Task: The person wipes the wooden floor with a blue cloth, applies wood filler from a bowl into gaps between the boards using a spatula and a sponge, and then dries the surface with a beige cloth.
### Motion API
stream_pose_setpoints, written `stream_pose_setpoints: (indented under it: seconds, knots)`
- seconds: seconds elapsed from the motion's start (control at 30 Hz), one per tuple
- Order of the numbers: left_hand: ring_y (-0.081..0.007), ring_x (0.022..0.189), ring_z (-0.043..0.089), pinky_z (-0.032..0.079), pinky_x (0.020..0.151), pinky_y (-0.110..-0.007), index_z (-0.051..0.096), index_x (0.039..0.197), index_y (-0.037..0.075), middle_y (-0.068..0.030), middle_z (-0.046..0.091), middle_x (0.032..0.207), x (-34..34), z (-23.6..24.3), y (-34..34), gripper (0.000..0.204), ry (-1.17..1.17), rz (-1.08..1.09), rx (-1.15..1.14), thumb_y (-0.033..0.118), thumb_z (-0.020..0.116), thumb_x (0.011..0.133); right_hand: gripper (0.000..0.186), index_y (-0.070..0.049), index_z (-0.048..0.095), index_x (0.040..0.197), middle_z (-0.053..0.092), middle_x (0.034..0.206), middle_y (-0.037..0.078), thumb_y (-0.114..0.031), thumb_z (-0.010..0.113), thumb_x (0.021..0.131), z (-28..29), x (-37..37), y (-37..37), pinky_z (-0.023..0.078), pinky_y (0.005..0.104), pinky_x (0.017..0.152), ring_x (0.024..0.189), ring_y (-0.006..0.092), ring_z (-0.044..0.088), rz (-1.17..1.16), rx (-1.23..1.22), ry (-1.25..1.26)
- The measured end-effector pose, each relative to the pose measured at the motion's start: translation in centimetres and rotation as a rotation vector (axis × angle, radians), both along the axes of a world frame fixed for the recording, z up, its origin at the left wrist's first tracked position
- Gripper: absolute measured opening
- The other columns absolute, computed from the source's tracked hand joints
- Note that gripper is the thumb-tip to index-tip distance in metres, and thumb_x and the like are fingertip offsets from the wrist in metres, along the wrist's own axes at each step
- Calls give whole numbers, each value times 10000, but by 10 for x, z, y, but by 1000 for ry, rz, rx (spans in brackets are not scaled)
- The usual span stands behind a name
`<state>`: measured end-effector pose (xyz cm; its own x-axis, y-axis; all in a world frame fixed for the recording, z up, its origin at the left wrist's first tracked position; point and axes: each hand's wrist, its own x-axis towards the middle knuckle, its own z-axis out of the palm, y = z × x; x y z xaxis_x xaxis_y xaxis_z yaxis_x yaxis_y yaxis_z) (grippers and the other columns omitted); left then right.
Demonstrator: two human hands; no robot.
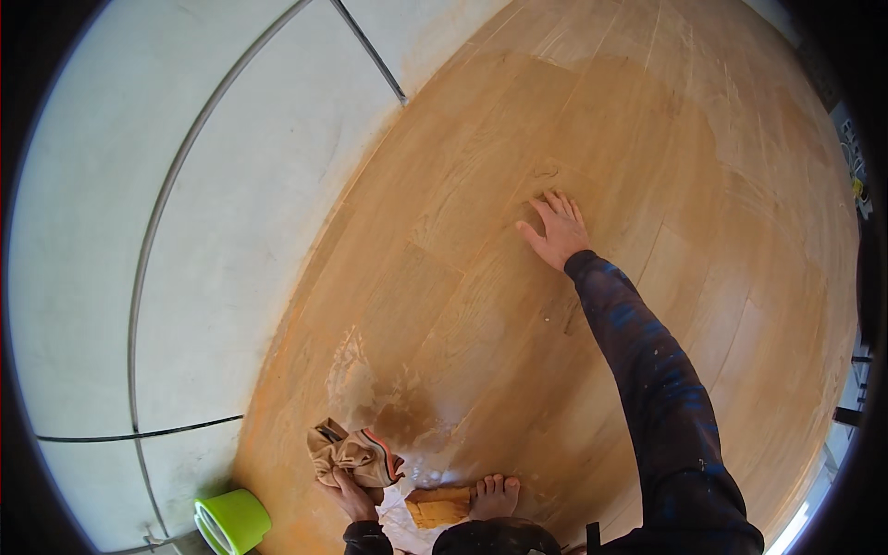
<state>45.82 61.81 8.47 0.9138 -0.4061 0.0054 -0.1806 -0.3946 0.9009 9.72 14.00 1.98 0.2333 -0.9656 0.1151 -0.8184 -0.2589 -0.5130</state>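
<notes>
My left hand (350,498) is closed round a crumpled brown cloth (356,453) with a dark and orange striped edge, low at the left of the wood-plank floor (499,324). Far forward, my right hand (560,231) is open with its fingers spread; it appears to rest flat on the planks. The right arm, in a dark blue-patterned sleeve, stretches up from the lower right. Near the cloth the floor shines with a wet patch (398,407). An orange-yellow folded cloth or pad (438,507) lies beside my bare foot (495,497).
A lime-green bucket (233,521) stands at the lower left, by a pale panelled wall (231,277) with dark and grey seams. Wet-looking streaks cross the far floor. Cables and small objects (856,166) sit at the far right edge.
</notes>
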Motion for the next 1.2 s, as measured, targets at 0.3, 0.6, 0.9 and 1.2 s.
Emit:
stream_pose_setpoints:
  seconds: [0.3,0.6,0.9,1.2]
  knots:
    - [-352,1438,417,335,1204,-441,301,1557,11,-219,424,1513,-178,93,-91,742,-99,-1238,48,149,719,960,641,-54,528,1476,659,1364,125,-371,769,974,121,1,296,540,417,1068,1291,234,635,406,1211,-1174]
    - [-401,1340,509,379,1126,-557,628,1296,74,-183,575,1413,-107,-26,119,451,-797,-1092,748,353,690,947,545,-31,515,1419,701,1215,62,-151,749,941,90,-142,344,607,364,918,1084,186,706,16,970,-1294]
    - [-343,1119,616,431,928,-562,652,1075,95,-126,659,1122,39,-14,225,246,-831,-492,1072,269,673,903,440,2,625,1257,736,1130,94,-175,785,887,88,-169,337,569,379,818,1031,205,716,-31,515,-824]
    - [-335,1190,620,429,964,-583,691,1129,122,-116,693,1199,217,-9,212,301,-825,-163,1178,357,617,957,1080,-74,394,1611,274,1695,261,-657,800,798,87,-51,452,284,707,1182,1533,550,243,146,181,208]
